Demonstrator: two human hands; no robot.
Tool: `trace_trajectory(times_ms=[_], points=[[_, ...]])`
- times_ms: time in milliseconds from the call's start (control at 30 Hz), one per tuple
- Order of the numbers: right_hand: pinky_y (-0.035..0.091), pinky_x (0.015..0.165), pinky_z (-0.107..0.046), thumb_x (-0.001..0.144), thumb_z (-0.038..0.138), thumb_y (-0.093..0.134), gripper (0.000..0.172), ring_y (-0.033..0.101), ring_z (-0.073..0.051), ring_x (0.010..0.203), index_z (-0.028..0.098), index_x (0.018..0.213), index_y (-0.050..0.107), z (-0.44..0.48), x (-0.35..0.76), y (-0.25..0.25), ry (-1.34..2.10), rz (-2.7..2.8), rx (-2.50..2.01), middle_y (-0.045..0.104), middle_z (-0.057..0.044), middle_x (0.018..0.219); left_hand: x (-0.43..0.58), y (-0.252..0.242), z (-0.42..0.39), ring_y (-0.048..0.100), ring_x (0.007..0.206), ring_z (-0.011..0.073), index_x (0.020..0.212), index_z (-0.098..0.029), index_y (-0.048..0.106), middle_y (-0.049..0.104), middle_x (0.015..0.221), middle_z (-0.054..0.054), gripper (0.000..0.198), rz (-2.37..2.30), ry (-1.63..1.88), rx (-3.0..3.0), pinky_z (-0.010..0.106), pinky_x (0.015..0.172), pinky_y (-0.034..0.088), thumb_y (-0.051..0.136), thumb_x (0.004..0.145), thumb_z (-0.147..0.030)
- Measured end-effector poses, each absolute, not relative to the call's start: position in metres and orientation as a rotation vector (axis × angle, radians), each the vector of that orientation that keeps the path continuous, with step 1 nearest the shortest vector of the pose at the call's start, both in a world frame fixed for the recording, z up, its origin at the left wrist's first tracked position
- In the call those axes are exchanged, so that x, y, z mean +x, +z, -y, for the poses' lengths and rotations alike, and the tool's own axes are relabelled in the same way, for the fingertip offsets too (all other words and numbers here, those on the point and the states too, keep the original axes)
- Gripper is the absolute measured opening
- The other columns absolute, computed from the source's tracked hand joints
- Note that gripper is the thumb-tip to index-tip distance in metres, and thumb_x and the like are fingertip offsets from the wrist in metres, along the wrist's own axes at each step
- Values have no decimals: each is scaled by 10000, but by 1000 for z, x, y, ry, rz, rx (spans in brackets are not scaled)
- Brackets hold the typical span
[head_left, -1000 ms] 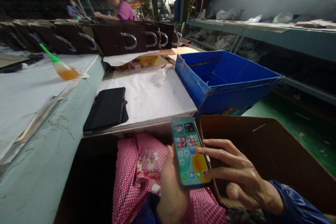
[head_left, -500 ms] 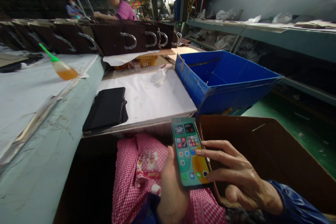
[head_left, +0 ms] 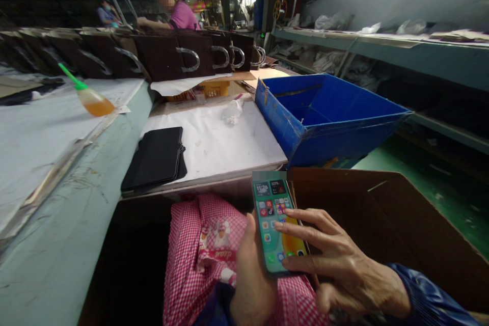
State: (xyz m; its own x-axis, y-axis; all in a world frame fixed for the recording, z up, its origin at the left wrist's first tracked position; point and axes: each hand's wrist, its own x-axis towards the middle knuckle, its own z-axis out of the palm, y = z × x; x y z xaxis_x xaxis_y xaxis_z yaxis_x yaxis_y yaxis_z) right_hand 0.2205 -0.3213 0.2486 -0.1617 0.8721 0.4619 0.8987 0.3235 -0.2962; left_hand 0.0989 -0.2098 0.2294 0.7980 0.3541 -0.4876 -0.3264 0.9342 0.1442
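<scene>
A smartphone (head_left: 269, 234) with a lit home screen of app icons is held upright in my left hand (head_left: 254, 275), thumb along its left edge. My right hand (head_left: 340, 260) is over the screen's lower right part, fingers spread and outstretched. Its fingertips are at the icons; whether they touch the glass I cannot tell. Under my hands lies a red-and-white checked apron (head_left: 187, 254) with a printed patch. Blue sleeves show at both wrists.
Ahead, black flat pieces (head_left: 155, 158) lie on a white-covered board (head_left: 225, 142). A blue bin (head_left: 344, 132) stands right of it, an open cardboard box (head_left: 367, 204) nearer. On the left bench are a glue bottle (head_left: 95, 103) and dark panels with handles (head_left: 156, 56). A person in pink (head_left: 183, 15) works behind.
My right hand has moved left across the phone, so its fingers now cover more of the screen. The phone has shifted very slightly right in my left hand.
</scene>
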Motion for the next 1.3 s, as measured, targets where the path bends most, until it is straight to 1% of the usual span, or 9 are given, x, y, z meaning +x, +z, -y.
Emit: trace_trajectory(times_ms=[100,233,400,533,700,900,1033,1133,1300], points=[[445,1025,-427,1014,646,280,588,384,-248,1421,281,1124,729,322,220,244,-70,2029,-1564,574,-61,1457,100,226,210,733,944,244,937,-148,778,774,946,97,525,-557,360,-5,460,1015,528,353,1031,-442],[449,1017,-440,1024,622,275,572,375,-255,1431,274,1111,721,321,221,244,-85,2034,-1571,560,-66,1474,100,227,210,708,1051,263,943,-153,767,769,1017,112,518,-560,374,-28,464,1023,518,345,1032,-440],[474,1009,-420,1024,609,299,548,427,-257,1399,265,1095,720,321,220,249,-126,1978,-1570,585,-72,1446,100,226,210,699,1084,270,941,-163,756,770,1018,104,482,-528,367,-10,464,1020,521,361,1029,-425],[481,1034,-384,1065,499,289,491,460,-238,1366,259,1150,709,323,226,240,-163,1775,-1631,597,-71,1424,103,222,210,708,1080,281,988,-141,753,775,1044,125,460,-569,388,-26,466,1004,539,395,1021,-427],[505,1003,-415,1065,311,411,311,556,-240,1272,244,1253,650,314,257,206,-267,1588,-1867,613,-96,1399,105,215,206,692,1149,275,1165,-128,714,768,1132,124,329,-695,422,-74,422,1018,552,537,983,-337],[523,970,-489,989,242,529,311,595,-303,1229,241,1269,664,257,304,178,-172,1817,-2091,611,-101,1420,106,193,200,643,1234,316,1357,-132,608,734,1236,134,491,-648,407,-128,455,1038,547,609,936,-385],[548,918,-419,991,235,560,204,668,-226,1043,201,1138,698,179,331,162,-137,1826,-2094,727,-87,1174,106,179,192,590,1300,318,1368,-167,613,732,1245,128,511,-594,467,-30,466,1083,512,603,925,-422],[556,860,-390,1004,322,579,193,674,-181,916,163,979,687,119,345,146,-143,1734,-2140,714,-42,972,104,174,182,565,1325,313,1358,-206,628,723,1270,101,461,-601,530,22,467,1113,484,590,930,-373],[558,794,-361,995,346,597,214,658,-163,829,153,924,656,75,355,124,-135,1565,-2195,677,-17,894,108,166,158,547,1337,321,1329,-174,651,716,1281,115,440,-609,545,68,460,1135,461,594,922,-332]])
